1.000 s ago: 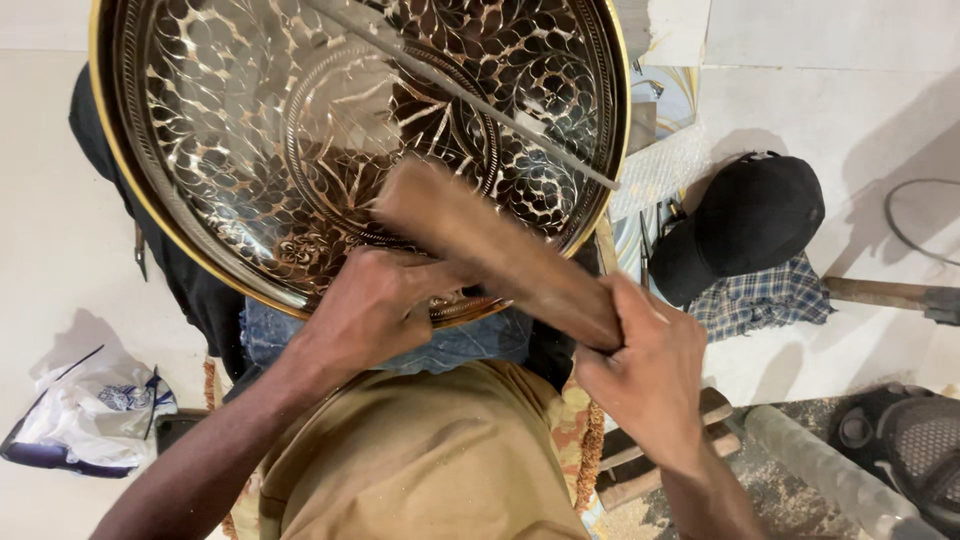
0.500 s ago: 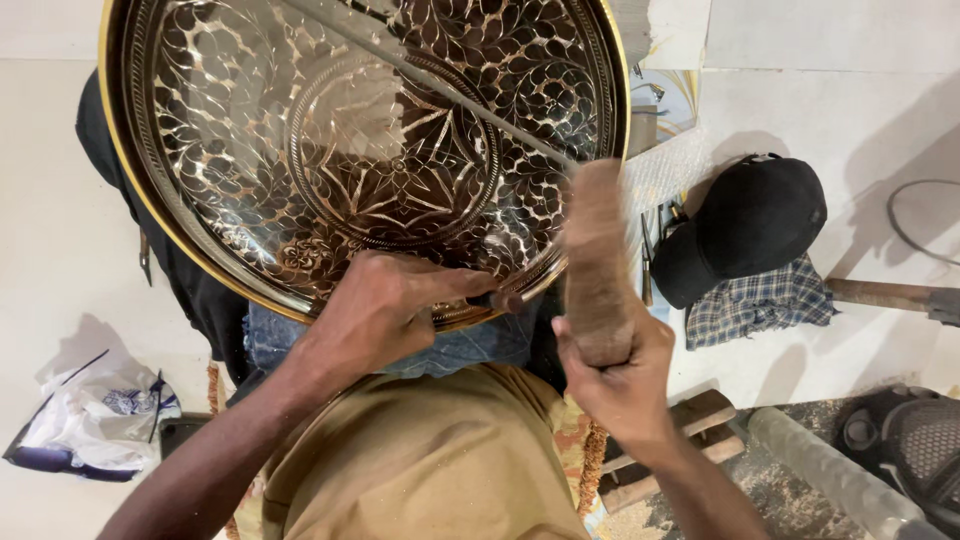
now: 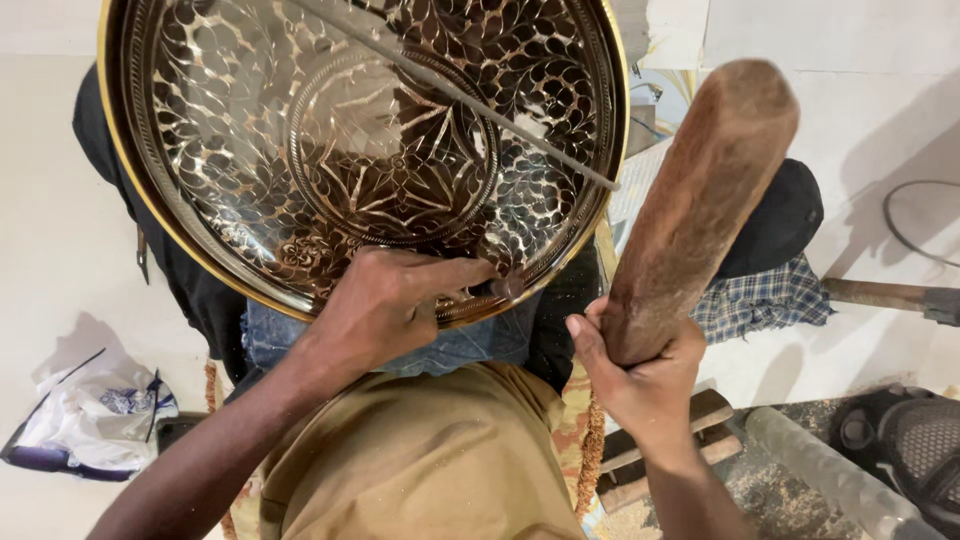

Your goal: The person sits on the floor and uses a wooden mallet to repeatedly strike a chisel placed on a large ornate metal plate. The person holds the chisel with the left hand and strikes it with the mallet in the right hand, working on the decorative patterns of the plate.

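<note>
A large round metal tray (image 3: 200, 160), engraved with leaf and flower patterns, fills the upper middle of the view. My left hand (image 3: 385, 305) rests on its near rim, fingers closed on a small dark punch (image 3: 508, 287) whose tip touches the rim. My right hand (image 3: 645, 375) grips the lower end of a thick wooden mallet (image 3: 705, 200), raised upright to the right of the tray. A thin metal rod (image 3: 480, 105) lies across the tray's face.
A black cap (image 3: 785, 220) and checked cloth (image 3: 765, 300) lie on the floor at right, beside a wooden handle (image 3: 880, 295). A white plastic bag (image 3: 95, 420) is at lower left. Wooden blocks (image 3: 670, 450) and a black shoe (image 3: 905, 440) sit at lower right.
The mallet has swung up from lying across the tray's rim to standing upright at the right. My left hand stays on the rim with the punch.
</note>
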Demonstrator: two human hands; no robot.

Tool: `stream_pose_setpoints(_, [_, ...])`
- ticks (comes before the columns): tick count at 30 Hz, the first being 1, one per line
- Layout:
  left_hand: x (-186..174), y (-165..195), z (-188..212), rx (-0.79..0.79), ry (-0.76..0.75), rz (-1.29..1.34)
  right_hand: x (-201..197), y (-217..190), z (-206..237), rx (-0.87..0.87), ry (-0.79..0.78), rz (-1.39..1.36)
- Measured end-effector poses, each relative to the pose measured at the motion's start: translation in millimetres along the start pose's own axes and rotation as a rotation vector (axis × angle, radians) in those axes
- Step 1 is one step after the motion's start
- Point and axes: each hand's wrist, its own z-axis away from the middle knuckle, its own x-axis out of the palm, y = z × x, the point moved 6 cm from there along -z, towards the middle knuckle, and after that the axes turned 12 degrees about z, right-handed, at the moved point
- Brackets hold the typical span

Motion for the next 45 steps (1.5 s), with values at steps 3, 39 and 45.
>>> stream_pose_setpoints(3, [3, -1, 1, -0.035, -0.048, -0.010, 0, -12, -6, -0.152, -0.084, 0.404])
stream_pose_setpoints(39, [-41, 31, -5, -0.021, 0.628, 0.038, 4, -31, -3, -0.067, 0.120, 0.018])
stream_pose_setpoints(45, [-26, 35, 4, -0.141, 0.753, 0.161, -19, -69, -41, -0.163, 0.086, 0.276])
